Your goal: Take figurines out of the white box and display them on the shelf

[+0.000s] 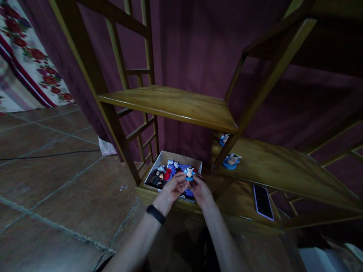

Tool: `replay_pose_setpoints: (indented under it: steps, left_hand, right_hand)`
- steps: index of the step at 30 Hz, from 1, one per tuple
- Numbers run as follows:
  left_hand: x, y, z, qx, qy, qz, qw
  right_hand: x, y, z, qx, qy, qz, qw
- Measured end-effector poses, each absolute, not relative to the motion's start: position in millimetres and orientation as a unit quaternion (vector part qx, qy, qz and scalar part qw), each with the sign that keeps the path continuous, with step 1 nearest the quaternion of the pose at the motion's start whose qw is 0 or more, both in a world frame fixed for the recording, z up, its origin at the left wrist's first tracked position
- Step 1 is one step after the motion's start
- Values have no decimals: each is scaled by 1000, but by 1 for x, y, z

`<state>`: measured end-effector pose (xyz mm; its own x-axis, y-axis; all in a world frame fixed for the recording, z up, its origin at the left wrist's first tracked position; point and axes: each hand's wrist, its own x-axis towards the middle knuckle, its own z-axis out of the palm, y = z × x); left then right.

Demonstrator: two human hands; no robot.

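While both hands meet over an open cardboard box in the head view, a small blue-and-white figurine sits between them, above the box. The left hand, a black band round its wrist, has its fingers curled nearly closed against the figurine's left side. The right hand bends its fingers likewise at the other side, near the blue base; which fingertips press is too small to tell. Inside the box more figurines lie crowded, purple, red, black and white. To the right, a blue-based figure stands on a wooden board, another is partly hidden by a post, and a phone lies lower down
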<state>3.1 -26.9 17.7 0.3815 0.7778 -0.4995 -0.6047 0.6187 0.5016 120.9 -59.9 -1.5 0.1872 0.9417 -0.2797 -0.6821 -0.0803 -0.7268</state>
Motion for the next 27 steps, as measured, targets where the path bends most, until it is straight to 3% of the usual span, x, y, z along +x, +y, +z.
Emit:
replay_pose_setpoints:
  steps: [27]
  left_hand:
    - [6,-27,12,133,389,427,806]
  right_hand:
    - [120,-59,-9,-439,-178,563,677]
